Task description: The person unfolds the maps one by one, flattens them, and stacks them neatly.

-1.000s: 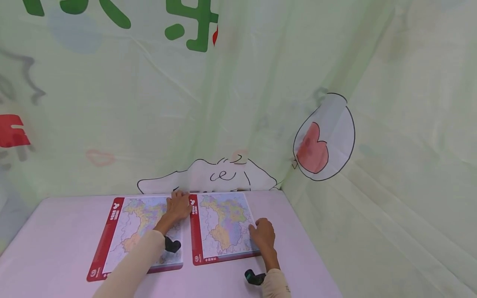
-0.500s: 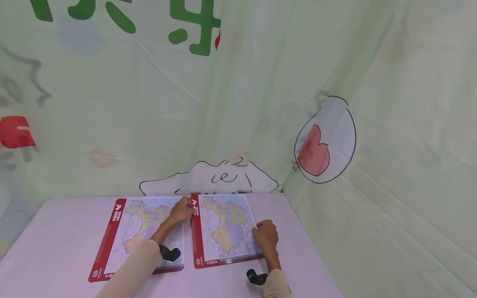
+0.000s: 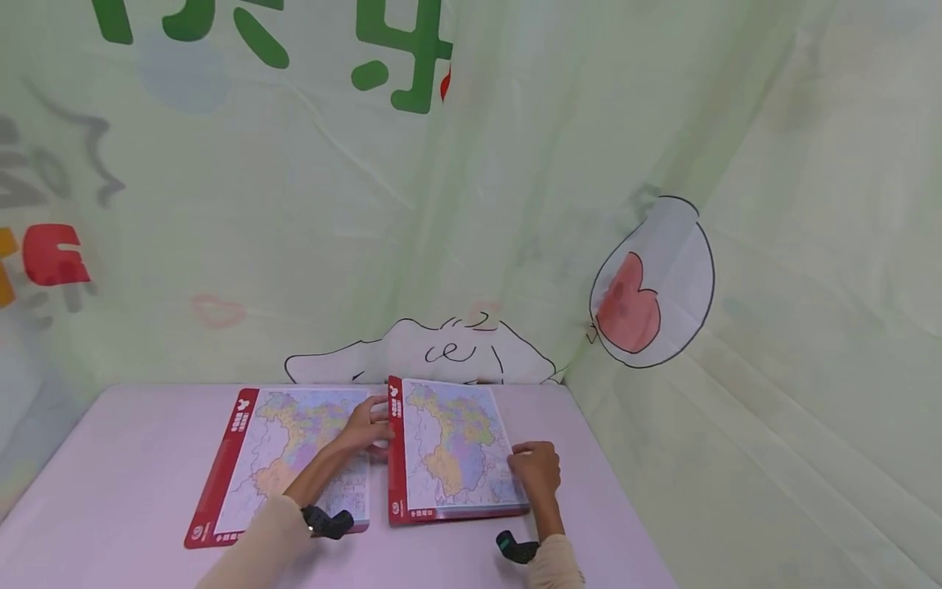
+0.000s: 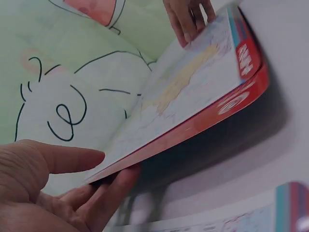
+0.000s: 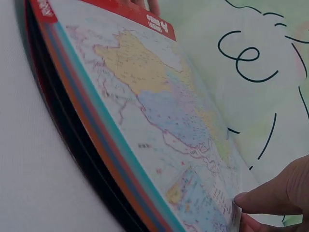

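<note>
A map board with a red left border stands slightly raised at its left side in the head view. My left hand holds that red edge, thumb above and fingers beneath it in the left wrist view. On the opposite edge, my right hand pinches the board, its thumb on top in the right wrist view. The board's dark underside shows there below a striped border. A second, similar map board lies flat at the left, partly covered by my left forearm.
Both boards are on a table with a pale pink cover. Behind it hangs a light green curtain with cartoon drawings, and another fabric wall runs along the right side.
My left hand has gone from resting at the right board's top left corner to gripping its left edge, which has risen. The right hand stays at the right edge. The head view has shifted slightly.
</note>
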A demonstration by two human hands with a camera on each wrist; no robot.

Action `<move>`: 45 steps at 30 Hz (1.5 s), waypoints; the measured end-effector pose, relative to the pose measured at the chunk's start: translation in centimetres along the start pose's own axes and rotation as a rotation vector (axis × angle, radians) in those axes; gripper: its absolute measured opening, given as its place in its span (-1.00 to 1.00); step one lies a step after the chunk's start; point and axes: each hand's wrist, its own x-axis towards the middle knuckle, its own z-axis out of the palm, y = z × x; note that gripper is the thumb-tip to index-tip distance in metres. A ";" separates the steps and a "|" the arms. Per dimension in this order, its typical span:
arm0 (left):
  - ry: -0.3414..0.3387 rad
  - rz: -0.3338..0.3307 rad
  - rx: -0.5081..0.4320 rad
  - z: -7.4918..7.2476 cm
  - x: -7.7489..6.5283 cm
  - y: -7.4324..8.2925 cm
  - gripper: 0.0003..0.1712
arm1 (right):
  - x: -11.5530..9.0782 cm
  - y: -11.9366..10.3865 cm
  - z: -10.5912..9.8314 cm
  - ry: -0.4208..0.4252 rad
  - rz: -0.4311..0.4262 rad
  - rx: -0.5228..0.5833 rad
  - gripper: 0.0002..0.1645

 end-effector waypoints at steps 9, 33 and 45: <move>0.026 0.033 -0.030 0.9 -2.4 0.0 0.13 | 0.2 0.3 -0.2 -0.056 0.045 0.100 -0.72; 0.043 0.056 -0.090 -4.7 -2.9 -1.8 0.12 | 1.1 -1.8 0.1 -0.355 0.182 0.467 -0.61; 0.106 0.072 0.016 -8.2 -4.3 -1.0 -0.01 | 1.5 -4.3 -0.3 -0.387 0.138 0.452 -0.60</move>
